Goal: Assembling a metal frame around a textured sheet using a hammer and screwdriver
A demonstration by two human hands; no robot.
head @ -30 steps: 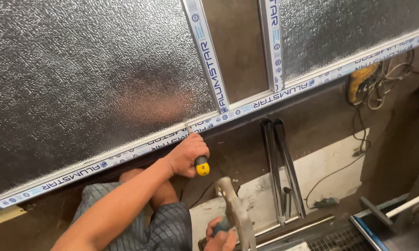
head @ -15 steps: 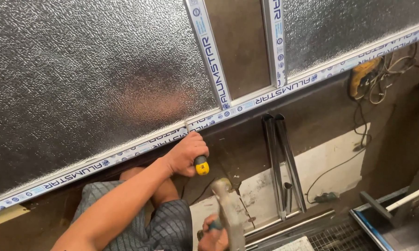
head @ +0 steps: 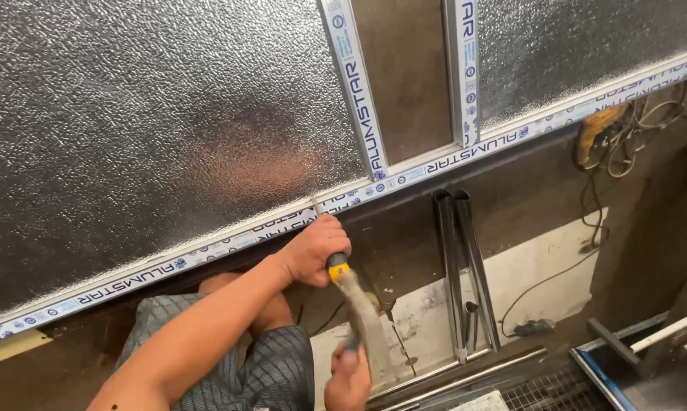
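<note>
Since 0.5 s ago the hammer (head: 365,320) has swung up, its blurred head now touching the yellow butt of the screwdriver (head: 336,268). Left hand (head: 315,250) is clamped round the screwdriver handle, tip against the aluminium frame rail (head: 229,240) just below the textured glass pane (head: 145,129). Right hand (head: 346,378) grips the hammer shaft, below the rail, near the striped shorts (head: 271,365); hands apart.

The glass pane (head: 153,129) is rough and pebbled — glossy too. Its metal frame (head: 206,247) looks smooth, film-wrapped. The shorts (head: 260,365) are matt striped cloth.
</note>
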